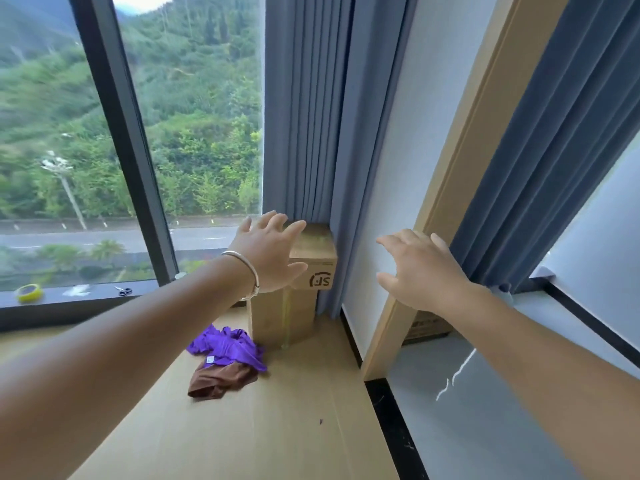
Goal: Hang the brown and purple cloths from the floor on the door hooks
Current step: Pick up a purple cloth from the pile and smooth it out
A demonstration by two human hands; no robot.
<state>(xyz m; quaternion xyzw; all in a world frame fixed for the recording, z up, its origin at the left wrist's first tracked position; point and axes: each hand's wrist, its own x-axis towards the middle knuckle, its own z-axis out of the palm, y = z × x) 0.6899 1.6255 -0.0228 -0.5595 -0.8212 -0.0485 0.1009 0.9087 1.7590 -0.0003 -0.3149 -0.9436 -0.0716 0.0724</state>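
hands both reaching out empty, fingers spread wide: left hand [268, 252] and right hand [420, 271]. purple cloth [228, 348] lying crumpled on the floor [277, 427], overlapping brown cloth [221, 379], near cardboard box [287, 306].

Purple cloth [227, 346]; brown cloth [221, 381]; tan cardboard box [298, 289], black logo; grey-blue curtains [311, 116]; yellow tape roll [29, 292].

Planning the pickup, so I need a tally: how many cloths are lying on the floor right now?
2. The purple cloth lies crumpled on the floor beside the cardboard box; the brown cloth sits just in front, partly under the purple one. Others could be hidden behind the arms.
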